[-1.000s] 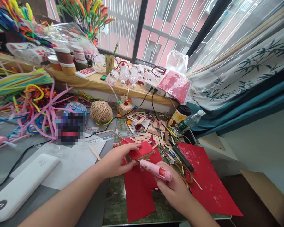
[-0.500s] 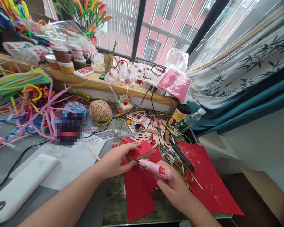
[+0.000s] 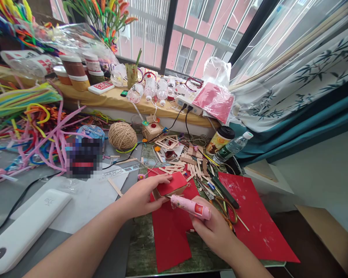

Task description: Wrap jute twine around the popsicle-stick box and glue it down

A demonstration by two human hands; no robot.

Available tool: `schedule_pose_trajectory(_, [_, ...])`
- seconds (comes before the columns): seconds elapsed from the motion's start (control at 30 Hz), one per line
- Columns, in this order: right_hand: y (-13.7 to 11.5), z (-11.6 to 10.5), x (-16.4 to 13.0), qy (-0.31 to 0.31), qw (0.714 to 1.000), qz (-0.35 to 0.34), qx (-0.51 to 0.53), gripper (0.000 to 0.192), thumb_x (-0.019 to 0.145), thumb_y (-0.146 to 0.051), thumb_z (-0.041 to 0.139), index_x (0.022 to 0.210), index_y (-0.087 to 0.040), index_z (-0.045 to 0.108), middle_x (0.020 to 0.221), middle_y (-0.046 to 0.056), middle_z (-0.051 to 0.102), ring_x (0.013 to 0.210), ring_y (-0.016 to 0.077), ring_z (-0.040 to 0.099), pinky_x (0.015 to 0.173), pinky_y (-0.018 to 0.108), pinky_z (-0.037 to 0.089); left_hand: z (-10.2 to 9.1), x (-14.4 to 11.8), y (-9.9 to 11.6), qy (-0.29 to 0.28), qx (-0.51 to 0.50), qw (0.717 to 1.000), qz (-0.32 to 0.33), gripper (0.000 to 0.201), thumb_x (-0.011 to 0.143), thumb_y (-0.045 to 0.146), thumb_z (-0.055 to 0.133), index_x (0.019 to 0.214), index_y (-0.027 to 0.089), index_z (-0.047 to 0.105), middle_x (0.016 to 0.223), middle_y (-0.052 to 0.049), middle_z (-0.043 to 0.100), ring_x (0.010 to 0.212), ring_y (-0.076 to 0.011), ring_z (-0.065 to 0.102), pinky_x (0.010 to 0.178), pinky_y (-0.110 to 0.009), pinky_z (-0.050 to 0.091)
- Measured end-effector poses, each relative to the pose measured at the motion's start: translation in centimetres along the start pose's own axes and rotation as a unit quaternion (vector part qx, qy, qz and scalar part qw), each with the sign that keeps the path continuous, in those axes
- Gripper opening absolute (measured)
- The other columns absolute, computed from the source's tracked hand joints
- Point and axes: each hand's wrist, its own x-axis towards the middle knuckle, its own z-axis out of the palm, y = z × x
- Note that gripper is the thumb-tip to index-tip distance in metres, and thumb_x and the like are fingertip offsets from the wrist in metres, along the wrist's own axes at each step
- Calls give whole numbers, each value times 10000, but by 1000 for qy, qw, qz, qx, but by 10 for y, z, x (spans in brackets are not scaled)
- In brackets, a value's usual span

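My left hand grips a small cardboard box topped with red paper and holds it tilted just above the table. My right hand is closed around a pink glue gun; its nozzle points left and touches the box's lower front edge. Both hands hover over a sheet of red paper that lies on the dark green table top.
A second red sheet lies to the right, with scissors beside it. Several wooden craft sticks, a twine ball, a cup, a water bottle, a white power bank and pipe cleaners crowd the table.
Hands, box and glue gun stay in nearly the same pose; the view has only drifted slightly.
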Motion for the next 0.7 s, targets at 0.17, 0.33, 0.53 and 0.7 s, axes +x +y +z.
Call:
schedule_pose_trajectory(0.17, [1, -1, -1, -1, 1000, 8, 1, 179, 879, -56, 472, 891, -234, 490, 879, -11, 494, 780, 182, 478, 735, 304, 398, 0, -1, 0, 2, 2, 1000, -10, 571, 947, 300, 677, 1489, 309, 498, 1586, -67, 566, 1493, -269, 514, 1236, -443, 449])
schedule_pose_trajectory(0.33, [3, -1, -1, 5, 1000, 11, 0, 186, 870, -51, 475, 868, -236, 461, 861, -18, 476, 762, 175, 466, 716, 298, 386, 3, -1, -2, 6, -2, 1000, -8, 557, 958, 317, 680, 1483, 311, 496, 1581, -61, 571, 1490, -257, 517, 1235, -438, 452])
schedule_pose_trajectory(0.53, [4, -3, -1, 17, 1000, 15, -6, 170, 867, -62, 492, 868, -233, 489, 851, -15, 488, 750, 178, 469, 710, 300, 396, 3, 0, 1, 14, -5, 1000, -4, 559, 969, 341, 679, 1494, 314, 488, 1566, -64, 587, 1463, -256, 548, 1214, -422, 473])
schedule_pose_trajectory(0.7, [5, -3, -2, 27, 999, 15, -15, 163, 858, -73, 502, 866, -235, 485, 866, -5, 528, 763, 185, 497, 708, 302, 405, 1, 1, 2, 7, 7, 1000, -4, 558, 970, 339, 674, 1495, 311, 485, 1571, -69, 582, 1465, -259, 545, 1216, -423, 470])
